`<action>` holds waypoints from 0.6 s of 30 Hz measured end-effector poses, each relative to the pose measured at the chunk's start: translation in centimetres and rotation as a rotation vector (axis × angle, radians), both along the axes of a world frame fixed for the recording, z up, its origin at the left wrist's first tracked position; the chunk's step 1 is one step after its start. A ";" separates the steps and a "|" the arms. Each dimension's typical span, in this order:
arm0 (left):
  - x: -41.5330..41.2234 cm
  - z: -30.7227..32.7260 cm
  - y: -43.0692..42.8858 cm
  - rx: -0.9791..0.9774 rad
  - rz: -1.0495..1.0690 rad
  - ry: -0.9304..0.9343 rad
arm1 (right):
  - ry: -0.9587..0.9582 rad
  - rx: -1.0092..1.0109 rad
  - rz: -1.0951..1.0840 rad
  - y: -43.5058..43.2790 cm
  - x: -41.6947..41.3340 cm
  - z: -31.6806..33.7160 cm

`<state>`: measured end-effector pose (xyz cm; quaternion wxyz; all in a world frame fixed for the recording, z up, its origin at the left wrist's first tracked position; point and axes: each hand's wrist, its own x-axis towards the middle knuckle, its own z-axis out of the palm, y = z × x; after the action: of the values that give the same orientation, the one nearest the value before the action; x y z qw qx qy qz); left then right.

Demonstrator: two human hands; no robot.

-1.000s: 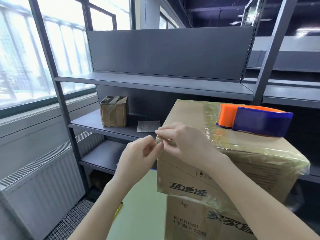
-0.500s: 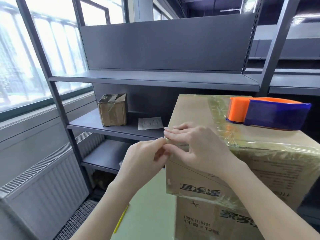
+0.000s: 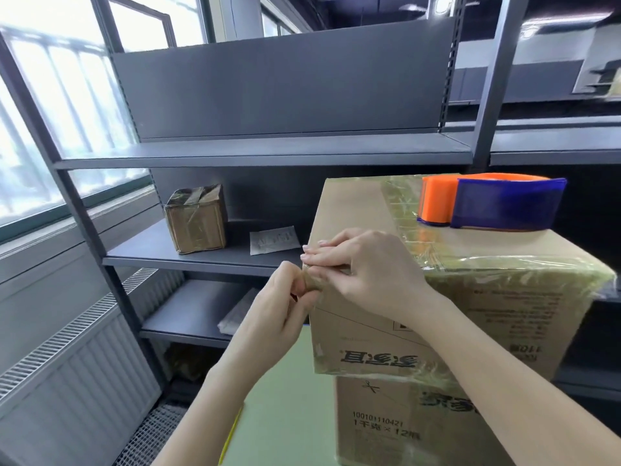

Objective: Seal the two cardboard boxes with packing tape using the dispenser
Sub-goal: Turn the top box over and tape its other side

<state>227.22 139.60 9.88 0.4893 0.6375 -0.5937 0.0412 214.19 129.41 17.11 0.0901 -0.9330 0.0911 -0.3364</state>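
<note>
— Cardboard on cardboard: where does the upper cardboard box (image 3: 353, 210) sit?
— Stacked on the lower cardboard box (image 3: 386, 418), both on a pale green table (image 3: 289, 398), filling the view from three to six o'clock. Glossy packing tape (image 3: 403, 213) runs across the lid and down the near side.
— And the tape dispenser (image 3: 487, 201)?
— Orange and blue, it rests on the lid at one o'clock, well apart from both hands.
— What are the hands doing?
— Both meet at the lid's corner, at the box's nine o'clock. The left hand (image 3: 279, 304) has its fingers curled, pinching a crumpled tape end (image 3: 311, 284) there. The right hand (image 3: 366, 267) lies over the edge, fingers nearly straight, pressing on the tape.
— Behind them?
— Grey metal shelving (image 3: 262, 153); a small taped box (image 3: 196, 218) and a paper slip (image 3: 274, 239) sit on a shelf at ten o'clock.
</note>
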 end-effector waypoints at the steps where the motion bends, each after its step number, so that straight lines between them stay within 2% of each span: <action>1: 0.2 -0.1 0.1 -0.007 -0.014 0.026 | 0.012 -0.002 -0.001 0.1 0.0 0.0; 5: 0.0 -0.7 -0.4 -0.048 -0.071 0.200 | 0.104 0.004 -0.017 -0.2 -0.3 0.3; 10: -0.6 -1.0 -0.8 -0.130 -0.098 0.220 | 0.132 -0.007 -0.011 -0.2 -0.2 0.4; 13: 0.4 -0.6 -0.6 -0.110 -0.117 0.165 | 0.120 -0.027 -0.022 -0.1 -0.1 0.3; 18: 1.1 0.5 -0.7 -0.178 0.142 -0.027 | 0.110 -0.016 0.026 -0.2 -0.5 0.2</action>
<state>228.32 138.88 10.37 0.5317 0.6315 -0.5475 0.1367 213.68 129.26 17.36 0.0821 -0.9518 0.0811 -0.2841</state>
